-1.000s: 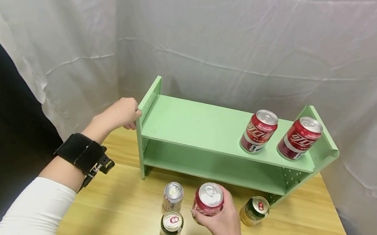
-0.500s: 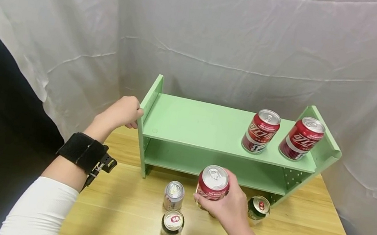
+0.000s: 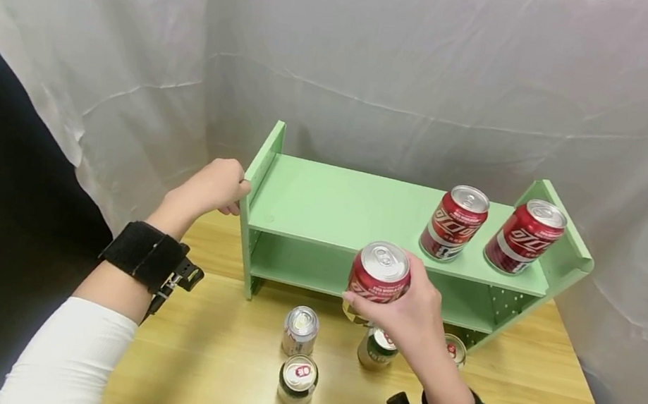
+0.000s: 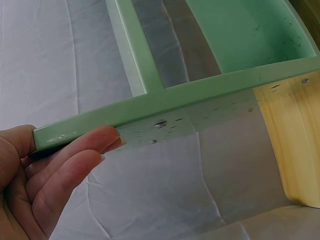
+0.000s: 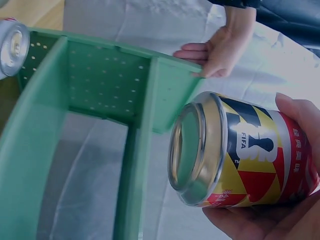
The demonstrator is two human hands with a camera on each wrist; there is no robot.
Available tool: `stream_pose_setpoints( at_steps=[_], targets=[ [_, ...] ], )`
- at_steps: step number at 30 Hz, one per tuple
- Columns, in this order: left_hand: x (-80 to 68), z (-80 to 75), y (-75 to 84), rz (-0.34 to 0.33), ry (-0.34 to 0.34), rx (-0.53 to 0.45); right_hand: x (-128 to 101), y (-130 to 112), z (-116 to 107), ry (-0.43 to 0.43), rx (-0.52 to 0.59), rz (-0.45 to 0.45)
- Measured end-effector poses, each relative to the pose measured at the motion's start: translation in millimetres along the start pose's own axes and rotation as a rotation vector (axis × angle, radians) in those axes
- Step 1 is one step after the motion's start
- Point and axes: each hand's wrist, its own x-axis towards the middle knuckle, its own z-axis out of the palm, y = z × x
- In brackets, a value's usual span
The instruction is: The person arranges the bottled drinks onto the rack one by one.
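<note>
Pale cloth [image 3: 419, 53] hangs in folds behind a wooden bench [image 3: 224, 378], where I see a green shelf [image 3: 324, 202] with two levels. From the head camera I find the person's left grip [image 3: 213, 187] at the shelf's left side; on the left wrist view I see thumb and fingers pinching the edge of that panel. The right grip [image 3: 418, 311] is clamped round a red can [image 3: 376, 284], holding it above the bench, in front of the shelf. On the right wrist view I see this can's metal base and a yellow, red and black pattern. Toward the right of the upper level stand a second red can [image 3: 454, 225] and a third red can [image 3: 525, 238], apart. Bench level holds a silver can [image 3: 300, 334], a dark-rimmed can [image 3: 297, 383] just nearer me, and three other cans [image 3: 376, 354], partly hidden.
</note>
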Motion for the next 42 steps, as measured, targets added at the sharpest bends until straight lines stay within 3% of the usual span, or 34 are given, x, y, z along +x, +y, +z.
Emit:
stream_pose_setpoints(
  at_steps=[16,27,35,42],
  targets=[
    [-0.3,1.3,-0.9,-0.023,-0.01,-0.009,34,-5,-7,-0.018,0.004,-0.066],
    [0.2,0.1,1.6,-0.034,-0.005,-0.007,81,2,-10,0.026,0.013,-0.03],
    [0.5,-0.6,1.3,-0.049,-0.005,-0.017,99,9,-4,0.024,-0.013,0.04],
    [-0.7,1.4,0.2,-0.043,0.005,-0.018,110,18,5,0.004,0.004,0.037]
  ],
)
